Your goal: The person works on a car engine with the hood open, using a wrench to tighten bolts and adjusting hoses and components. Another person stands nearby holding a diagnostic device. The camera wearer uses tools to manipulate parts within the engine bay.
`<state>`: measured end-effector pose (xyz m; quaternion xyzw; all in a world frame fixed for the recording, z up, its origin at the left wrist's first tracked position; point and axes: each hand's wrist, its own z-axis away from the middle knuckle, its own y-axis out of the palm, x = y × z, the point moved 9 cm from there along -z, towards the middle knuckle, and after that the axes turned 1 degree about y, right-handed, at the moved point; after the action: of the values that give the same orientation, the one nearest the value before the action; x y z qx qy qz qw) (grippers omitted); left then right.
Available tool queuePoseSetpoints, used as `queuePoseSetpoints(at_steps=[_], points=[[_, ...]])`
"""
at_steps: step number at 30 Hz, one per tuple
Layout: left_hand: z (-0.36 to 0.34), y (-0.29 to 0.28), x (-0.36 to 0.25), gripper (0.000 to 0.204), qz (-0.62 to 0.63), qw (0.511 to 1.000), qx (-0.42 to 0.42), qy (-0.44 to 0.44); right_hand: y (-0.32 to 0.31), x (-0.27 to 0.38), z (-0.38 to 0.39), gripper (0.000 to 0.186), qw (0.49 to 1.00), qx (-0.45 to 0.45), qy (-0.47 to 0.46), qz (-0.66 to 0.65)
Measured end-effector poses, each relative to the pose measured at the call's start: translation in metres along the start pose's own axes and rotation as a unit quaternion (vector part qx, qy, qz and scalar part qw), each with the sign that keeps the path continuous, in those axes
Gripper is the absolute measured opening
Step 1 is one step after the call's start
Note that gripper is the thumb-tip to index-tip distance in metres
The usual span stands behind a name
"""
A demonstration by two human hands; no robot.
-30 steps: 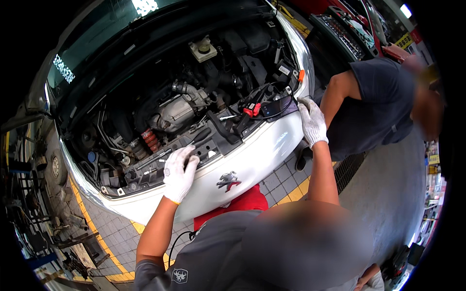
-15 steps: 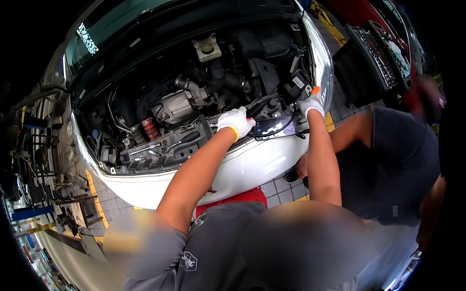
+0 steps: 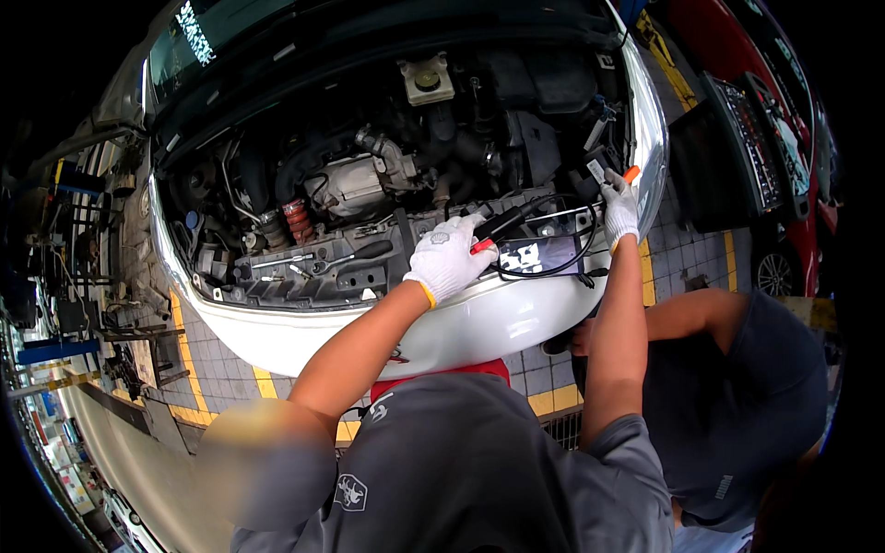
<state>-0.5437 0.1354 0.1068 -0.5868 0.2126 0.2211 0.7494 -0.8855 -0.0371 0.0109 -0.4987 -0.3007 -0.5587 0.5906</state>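
Observation:
My left hand (image 3: 452, 255), in a white knit glove, is closed round a black handheld tool (image 3: 502, 224) with a red part by the thumb. A black cable (image 3: 587, 249) loops to the right of it. Beside this hand, on the front edge of the engine bay, lies a flat device with a lit screen (image 3: 535, 256). At the right front corner my right hand (image 3: 619, 205), gloved too, is closed on an orange-ended piece (image 3: 631, 174); the rest of that piece is hidden by the fingers.
The white car's front bumper (image 3: 442, 336) lies under my forearms. A ratchet (image 3: 355, 253) and small tools rest on the front crossmember, before the engine (image 3: 350, 189). To my right a co-worker in a dark shirt (image 3: 728, 387) bends close. Beyond stands a tool cart (image 3: 737, 147).
The view has shifted, so the car sits farther right. The black tool in my left hand now shows more plainly. The co-worker has bent lower.

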Motion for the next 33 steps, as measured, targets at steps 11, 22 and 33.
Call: queuePoseSetpoints(at_steps=[11,22,33], points=[[0.032,0.003,-0.015,0.059,-0.054,0.992,0.003,0.111,-0.004,0.039,-0.027,0.031,0.976,0.026,0.027,-0.216],[0.040,0.003,-0.015,0.060,-0.092,0.984,-0.025,0.149,-0.018,0.199,-0.020,0.035,0.979,-0.023,-0.196,-0.052],[0.029,0.014,0.000,0.061,-0.099,0.988,0.032,0.112,0.007,0.342,0.086,0.034,0.918,-0.015,-0.379,-0.118]])
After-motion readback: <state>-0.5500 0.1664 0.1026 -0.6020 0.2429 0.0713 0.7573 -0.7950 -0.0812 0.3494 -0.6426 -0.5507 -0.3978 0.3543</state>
